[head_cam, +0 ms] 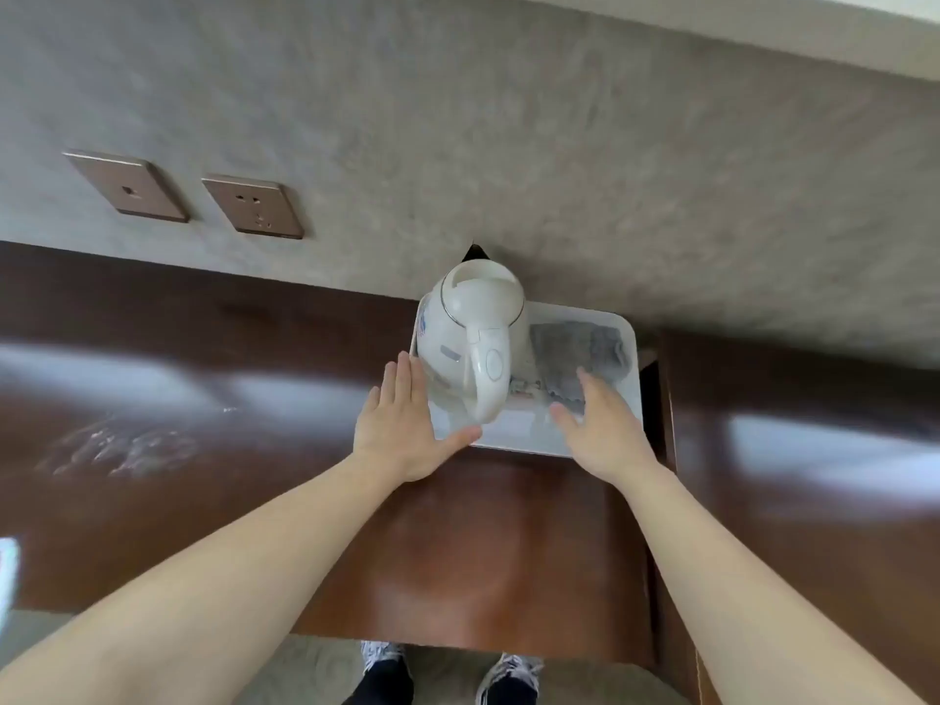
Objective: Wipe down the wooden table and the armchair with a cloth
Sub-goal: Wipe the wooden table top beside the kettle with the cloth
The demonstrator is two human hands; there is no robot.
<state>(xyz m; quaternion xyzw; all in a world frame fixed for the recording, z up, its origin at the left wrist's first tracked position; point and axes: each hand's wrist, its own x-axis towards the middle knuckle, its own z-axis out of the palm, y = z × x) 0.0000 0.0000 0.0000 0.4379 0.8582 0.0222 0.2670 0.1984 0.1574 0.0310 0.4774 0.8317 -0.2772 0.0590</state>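
Dark glossy wooden bench: unwiped. Folded grey cloth (centre-right, on white rectangular tray) not yet taken; left hand, right hand flat, empty.

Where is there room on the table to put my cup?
Left of the white tray, the wooden table is bare below the wall sockets. In front of the tray is bare too. The tray is crowded: kettle, grey cloth, both hands.

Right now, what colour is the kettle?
The kettle is creamy white, seen clearly in the head view.
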